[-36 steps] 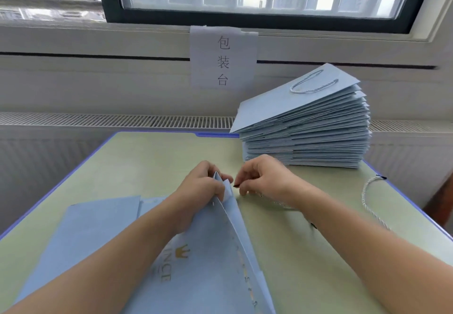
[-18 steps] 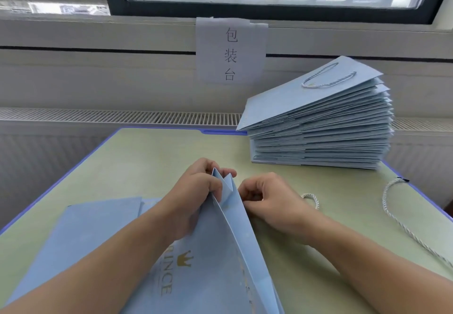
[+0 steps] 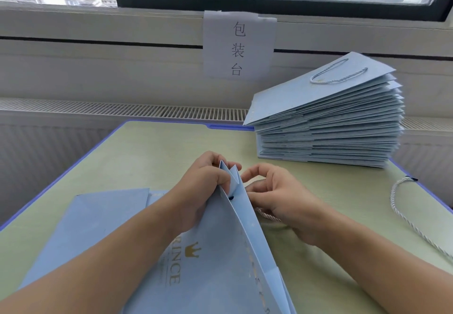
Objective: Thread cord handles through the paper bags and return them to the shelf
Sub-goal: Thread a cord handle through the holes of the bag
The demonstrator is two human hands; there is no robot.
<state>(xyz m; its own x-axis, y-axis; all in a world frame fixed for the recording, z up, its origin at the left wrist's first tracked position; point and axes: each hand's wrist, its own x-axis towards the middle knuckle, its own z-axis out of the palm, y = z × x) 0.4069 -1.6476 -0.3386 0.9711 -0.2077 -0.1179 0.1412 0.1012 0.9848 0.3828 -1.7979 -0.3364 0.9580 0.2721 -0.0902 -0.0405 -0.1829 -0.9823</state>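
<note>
A light blue paper bag (image 3: 215, 259) with gold "PRINCE" lettering stands partly open on the table in front of me. My left hand (image 3: 201, 186) pinches its top edge near the folded gusset. My right hand (image 3: 277, 198) is against the bag's right side, fingers curled, pinching a white cord handle (image 3: 267, 215). The cord's dark tip pokes through a hole near the bag's top. A second loose cord (image 3: 402, 206) lies on the table at the right.
A tall stack of flat blue bags (image 3: 328, 132) sits at the table's far right, the top one carrying a cord handle. More flat bags (image 3: 93, 218) lie under my left arm. A paper sign (image 3: 239, 46) hangs on the wall behind.
My right hand has moved in against the bag's right side, and the cord's dark tip now shows through the hole. My left hand keeps its hold on the top edge.
</note>
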